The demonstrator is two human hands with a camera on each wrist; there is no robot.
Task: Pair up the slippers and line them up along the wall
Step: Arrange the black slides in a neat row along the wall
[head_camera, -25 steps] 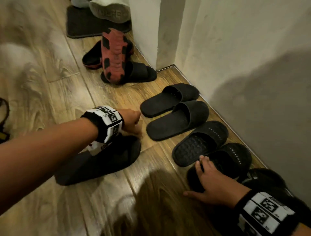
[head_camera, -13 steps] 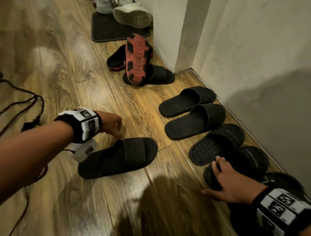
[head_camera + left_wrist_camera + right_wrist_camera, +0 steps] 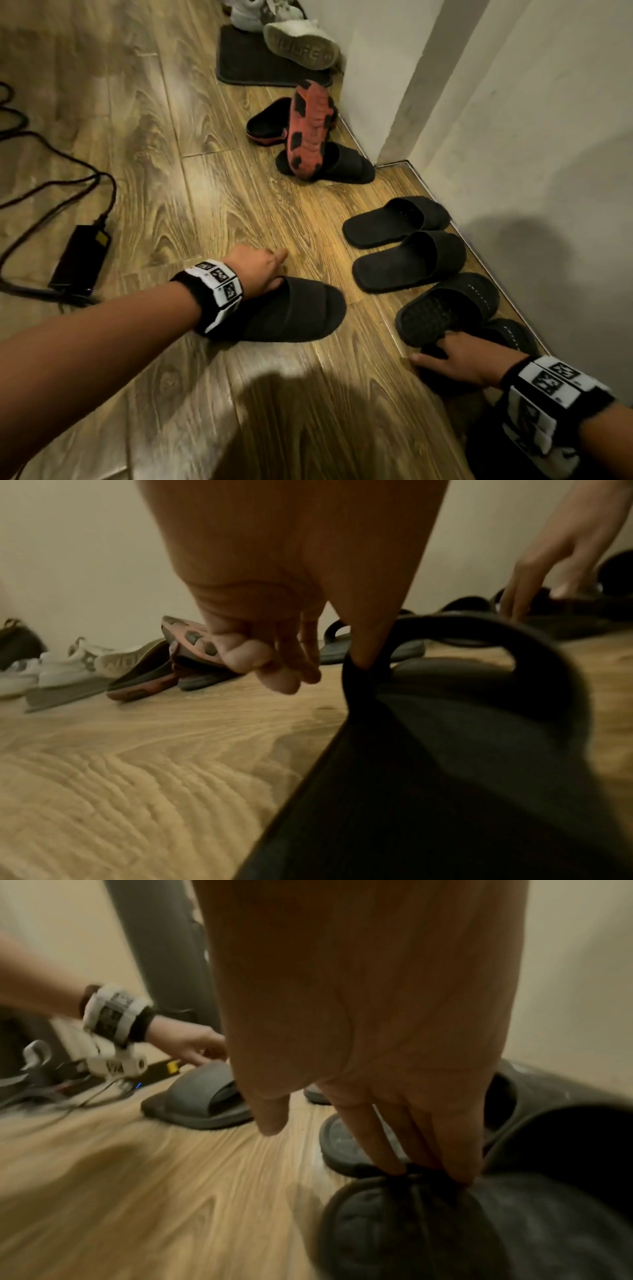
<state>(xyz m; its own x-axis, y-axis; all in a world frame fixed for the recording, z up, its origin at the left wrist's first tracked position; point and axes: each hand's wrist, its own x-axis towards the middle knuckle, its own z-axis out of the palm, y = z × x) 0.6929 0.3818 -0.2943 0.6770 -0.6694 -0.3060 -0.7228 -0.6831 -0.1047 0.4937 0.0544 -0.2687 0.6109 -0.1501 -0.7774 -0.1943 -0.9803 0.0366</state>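
Observation:
A loose black slipper point(image 3: 301, 315) lies on the wooden floor, away from the wall. My left hand point(image 3: 260, 270) is at its strap. In the left wrist view the thumb point(image 3: 363, 653) presses the strap's edge of that slipper point(image 3: 462, 750), while the curled fingers point(image 3: 274, 674) hang beside it, off the slipper. Along the wall stand two plain black slippers point(image 3: 397, 219) point(image 3: 407, 263) and a textured one point(image 3: 448, 311). My right hand point(image 3: 459, 359) presses straight fingers point(image 3: 394, 1150) on the heel of the nearest slipper point(image 3: 507, 337), thumb free.
A red-soled shoe point(image 3: 310, 130) leans upturned on another black slipper point(image 3: 346, 164), beside a red-edged clog point(image 3: 267, 125). White sneakers point(image 3: 301, 44) sit on a dark mat point(image 3: 246, 65). A power adapter point(image 3: 80, 257) with cables lies at the left. The wall point(image 3: 513, 137) runs along the right.
My left hand has come back from the floor beside the loose slipper and now rests at its strap. The right hand stays on the nearest slipper's heel. The view has shifted.

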